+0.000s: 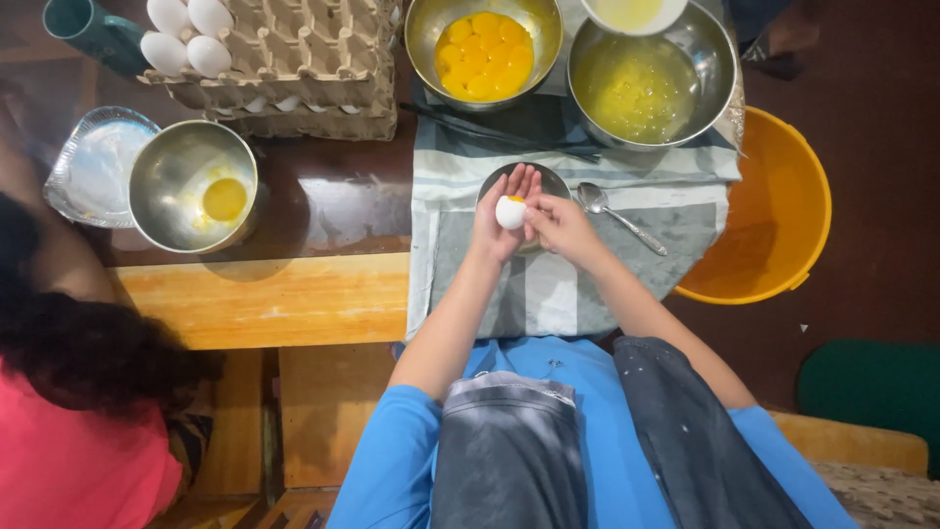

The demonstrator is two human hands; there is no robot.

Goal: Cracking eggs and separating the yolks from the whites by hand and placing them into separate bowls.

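Note:
My left hand (497, 223) holds a white egg (510, 213), cracked open at the top with a bit of yolk showing. My right hand (560, 223) touches the same egg from the right. Both hands are over a small steel bowl (553, 179) that is mostly hidden beneath them. A metal spoon (617, 216) lies just right of my right hand on a striped cloth (548, 294).
Behind the hands stand a steel bowl of yolks (485, 47) and a steel bowl of egg whites (648, 86). An egg carton stack (294, 69) with several white eggs sits at the back left. Another steel bowl with one yolk (194, 186) stands left, near another person (69, 392). An orange bucket (774, 220) is on the right.

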